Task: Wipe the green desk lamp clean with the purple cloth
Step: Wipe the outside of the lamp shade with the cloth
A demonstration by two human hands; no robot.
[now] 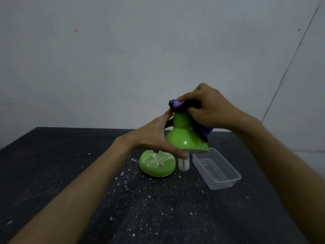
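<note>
The green desk lamp stands mid-table: its shiny shade (186, 138) points down, a white bulb (183, 164) hangs out below it, and its round green base (156, 166) is dusted with white powder. My left hand (156, 136) grips the shade's left side, thumb under the rim. My right hand (209, 110) presses the purple cloth (204, 131) onto the top of the shade's neck; the cloth drapes down the right side. The black lamp arm is mostly hidden behind my hands.
A clear plastic container (216, 169) sits just right of the lamp. The dark table (70, 155) is scattered with white specks and crumbs around the base. A grey wall rises behind the table's far edge.
</note>
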